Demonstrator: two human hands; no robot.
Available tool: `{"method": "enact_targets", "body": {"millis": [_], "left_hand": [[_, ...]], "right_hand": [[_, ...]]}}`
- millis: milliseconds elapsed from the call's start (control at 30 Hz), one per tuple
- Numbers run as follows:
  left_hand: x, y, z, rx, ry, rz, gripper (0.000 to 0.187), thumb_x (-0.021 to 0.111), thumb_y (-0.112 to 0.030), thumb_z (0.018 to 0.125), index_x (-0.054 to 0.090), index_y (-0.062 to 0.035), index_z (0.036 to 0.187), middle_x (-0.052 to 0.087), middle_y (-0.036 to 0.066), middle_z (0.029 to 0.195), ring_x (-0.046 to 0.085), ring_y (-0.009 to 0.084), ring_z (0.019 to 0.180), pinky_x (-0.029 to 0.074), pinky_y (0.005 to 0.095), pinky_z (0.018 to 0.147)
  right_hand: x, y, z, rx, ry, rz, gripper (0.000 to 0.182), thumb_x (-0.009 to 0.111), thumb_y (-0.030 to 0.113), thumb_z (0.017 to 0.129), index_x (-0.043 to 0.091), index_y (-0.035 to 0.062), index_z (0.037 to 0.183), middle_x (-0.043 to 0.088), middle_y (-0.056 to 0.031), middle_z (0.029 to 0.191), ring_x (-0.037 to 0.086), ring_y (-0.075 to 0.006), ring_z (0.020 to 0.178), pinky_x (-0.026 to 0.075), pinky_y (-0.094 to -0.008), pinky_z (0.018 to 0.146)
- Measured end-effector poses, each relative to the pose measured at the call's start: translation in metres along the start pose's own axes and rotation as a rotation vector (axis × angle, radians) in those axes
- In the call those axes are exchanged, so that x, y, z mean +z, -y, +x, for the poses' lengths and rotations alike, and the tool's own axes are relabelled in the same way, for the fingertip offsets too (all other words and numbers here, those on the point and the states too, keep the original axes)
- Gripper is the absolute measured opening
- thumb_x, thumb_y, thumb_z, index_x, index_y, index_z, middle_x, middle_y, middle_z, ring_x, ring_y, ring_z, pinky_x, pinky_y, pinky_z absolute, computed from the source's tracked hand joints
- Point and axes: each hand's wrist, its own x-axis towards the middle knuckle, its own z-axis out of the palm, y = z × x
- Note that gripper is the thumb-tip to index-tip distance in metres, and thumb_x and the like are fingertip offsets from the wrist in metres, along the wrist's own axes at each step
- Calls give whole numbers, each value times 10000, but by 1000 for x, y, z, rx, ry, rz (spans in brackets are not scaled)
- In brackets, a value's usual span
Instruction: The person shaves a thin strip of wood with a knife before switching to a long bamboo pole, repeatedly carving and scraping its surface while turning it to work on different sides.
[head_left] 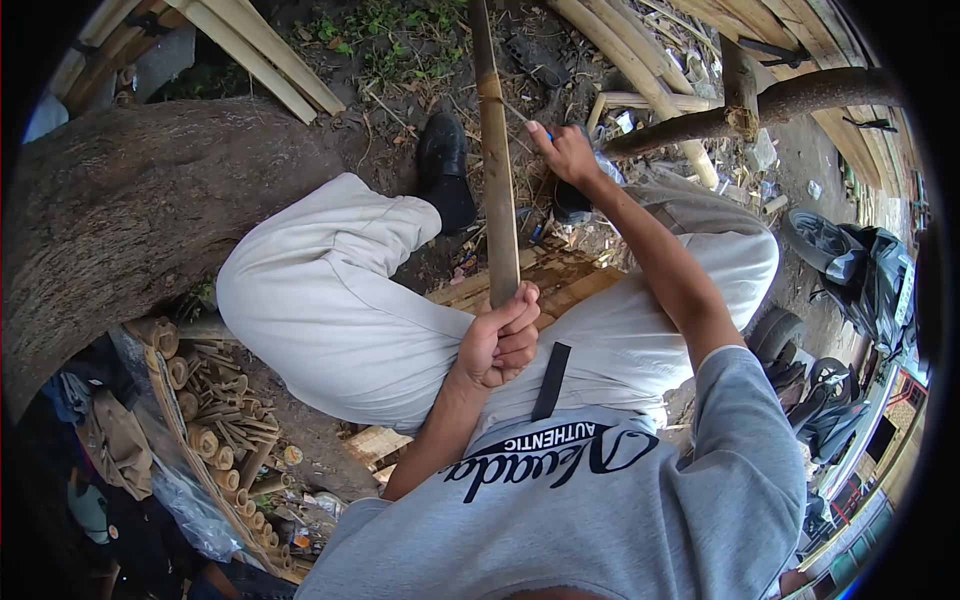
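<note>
My left hand (500, 338) is closed around the near end of a long bamboo strip (496, 190), which points away from my lap between my knees. Farther along, my right hand (568, 158) grips a small knife (515, 112), its thumb stretched forward. A bit of blue handle shows by the fingers, and the thin blade reaches to the strip's right edge, near a joint in the bamboo. Most of the handle is hidden in the fist.
A thick tree trunk (150, 200) lies at my left. Cut bamboo pieces (210, 420) are stacked at lower left. To the right are a rough branch (790, 100) and a parked motorbike (850, 245). Below my hands is a bamboo surface (580, 288); litter covers the ground.
</note>
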Motion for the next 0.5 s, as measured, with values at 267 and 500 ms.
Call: {"method": "enact_targets", "body": {"millis": [267,500], "left_hand": [[-5,2,0,0,57,-148,132,393,-121,1067,480,-31,1107,274,-39,613,186,33,392,168,194,304],[-5,-4,-5,3,74,-83,105,461,-157,1053,489,-61,1086,267,-64,615,179,19,402,158,187,314]], "right_hand": [[-10,39,-48,-371,228,255,545,505,450,990,550,18,660,449,-182,513,509,-408,515,418,-471,524],[-4,28,-3,-794,249,192,580,534,573,929,554,49,682,474,-128,512,528,-371,489,420,-470,488]]}}
